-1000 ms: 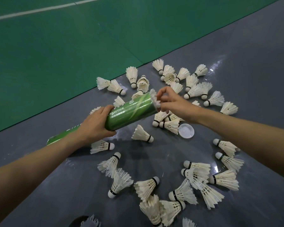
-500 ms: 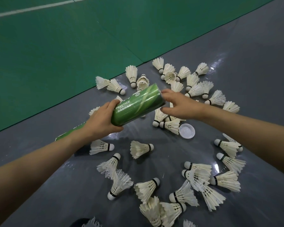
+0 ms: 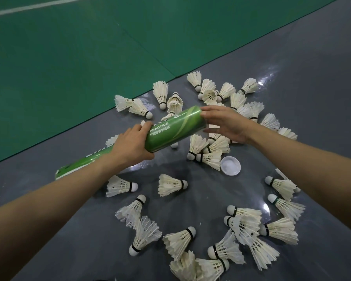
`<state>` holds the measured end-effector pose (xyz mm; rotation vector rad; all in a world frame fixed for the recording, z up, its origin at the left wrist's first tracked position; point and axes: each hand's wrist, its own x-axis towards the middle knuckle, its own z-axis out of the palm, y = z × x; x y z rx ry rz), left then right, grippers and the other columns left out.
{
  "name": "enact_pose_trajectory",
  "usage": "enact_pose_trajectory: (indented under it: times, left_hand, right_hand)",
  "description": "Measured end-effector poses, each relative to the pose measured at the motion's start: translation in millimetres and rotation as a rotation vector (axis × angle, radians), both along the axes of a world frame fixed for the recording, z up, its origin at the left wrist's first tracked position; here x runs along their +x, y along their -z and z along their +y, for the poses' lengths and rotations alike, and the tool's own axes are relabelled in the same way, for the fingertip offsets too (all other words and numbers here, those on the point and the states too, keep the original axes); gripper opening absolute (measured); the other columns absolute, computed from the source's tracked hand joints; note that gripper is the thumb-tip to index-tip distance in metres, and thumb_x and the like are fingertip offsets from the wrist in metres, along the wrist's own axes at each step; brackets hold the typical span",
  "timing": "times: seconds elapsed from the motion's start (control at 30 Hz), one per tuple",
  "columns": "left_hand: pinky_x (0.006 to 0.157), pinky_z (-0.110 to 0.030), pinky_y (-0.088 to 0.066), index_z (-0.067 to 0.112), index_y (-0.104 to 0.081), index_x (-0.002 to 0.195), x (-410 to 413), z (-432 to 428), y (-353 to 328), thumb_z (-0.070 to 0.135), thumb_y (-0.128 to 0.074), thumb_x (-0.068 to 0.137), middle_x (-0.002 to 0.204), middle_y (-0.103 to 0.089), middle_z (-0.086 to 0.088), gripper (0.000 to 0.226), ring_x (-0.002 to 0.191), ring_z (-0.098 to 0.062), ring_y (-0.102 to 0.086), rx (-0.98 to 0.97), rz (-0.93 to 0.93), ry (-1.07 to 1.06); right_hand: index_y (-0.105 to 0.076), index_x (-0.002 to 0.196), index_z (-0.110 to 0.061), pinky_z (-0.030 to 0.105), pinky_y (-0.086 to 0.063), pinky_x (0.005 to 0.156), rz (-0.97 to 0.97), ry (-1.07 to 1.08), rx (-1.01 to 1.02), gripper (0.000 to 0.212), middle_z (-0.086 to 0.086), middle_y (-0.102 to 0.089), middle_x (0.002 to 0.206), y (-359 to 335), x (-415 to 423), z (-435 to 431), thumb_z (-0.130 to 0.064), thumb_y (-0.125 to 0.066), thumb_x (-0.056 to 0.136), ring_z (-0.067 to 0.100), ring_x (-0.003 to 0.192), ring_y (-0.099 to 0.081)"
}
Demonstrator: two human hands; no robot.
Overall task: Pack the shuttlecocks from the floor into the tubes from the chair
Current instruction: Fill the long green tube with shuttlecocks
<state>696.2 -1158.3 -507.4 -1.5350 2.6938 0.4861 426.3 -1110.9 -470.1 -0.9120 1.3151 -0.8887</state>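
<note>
My left hand (image 3: 131, 146) grips a green tube (image 3: 175, 127) marked PRACTICE around its middle, tilted with its far end raised to the right. My right hand (image 3: 224, 124) sits at that far end, fingers straight and spread, fingertips touching the rim; the tube's mouth is hidden behind it. Several white feather shuttlecocks lie scattered on the grey floor: one just below the tube (image 3: 171, 184), a heap behind my right hand (image 3: 208, 152), and more near the bottom (image 3: 179, 239).
A white round tube cap (image 3: 230, 165) lies on the grey floor right of centre. The green court mat (image 3: 69, 57) with a white line fills the upper left. More shuttlecocks ring the lower right (image 3: 280, 229).
My right hand pushed a shuttlecock into the tube's end and now has its fingers spread at the rim. The tube has lifted slightly and shifted right.
</note>
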Motion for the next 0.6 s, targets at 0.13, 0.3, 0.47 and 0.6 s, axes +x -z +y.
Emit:
enact_pose_trajectory:
  times: [0.13,0.3,0.47,0.6]
  left_hand:
    - [0.09,-0.044,-0.045,0.025,-0.029,0.138,20,-2,21,0.044,-0.079,0.065,0.124,-0.05,-0.005,0.09,0.109,-0.03,-0.051,0.035,-0.113,-0.042]
    - [0.095,-0.044,-0.042,0.026,-0.026,0.142,34,-4,38,0.042,-0.076,0.068,0.128,-0.048,-0.007,0.09,0.114,-0.031,-0.05,0.023,-0.154,-0.052]
    - [0.094,-0.044,-0.041,0.028,-0.026,0.142,41,-6,45,0.04,-0.077,0.067,0.128,-0.049,-0.005,0.092,0.114,-0.03,-0.05,0.025,-0.122,-0.082]
    - [0.093,-0.043,-0.041,0.028,-0.027,0.14,44,-8,47,0.041,-0.077,0.067,0.125,-0.05,-0.005,0.09,0.112,-0.03,-0.05,0.034,-0.123,-0.096]
  right_hand:
    - [-0.066,0.101,-0.012,0.028,-0.051,0.08,0.289,0.128,0.1,0.013,0.004,-0.066,0.102,36,-15,2,-0.013,-0.055,0.094,0.018,0.094,-0.059]
    - [-0.055,0.124,-0.011,0.024,-0.039,0.083,0.885,-0.033,0.07,0.037,0.005,-0.059,0.12,74,-16,-1,-0.012,-0.062,0.087,0.018,0.105,-0.055]
    - [-0.045,0.135,-0.011,0.027,-0.04,0.092,0.968,-0.183,0.025,0.054,0.008,-0.053,0.135,86,7,-6,-0.015,-0.066,0.085,0.024,0.121,-0.052]
    - [-0.045,0.133,-0.012,0.03,-0.043,0.088,1.012,-0.185,0.055,0.056,0.011,-0.055,0.13,101,17,-8,-0.015,-0.069,0.083,0.028,0.117,-0.053]
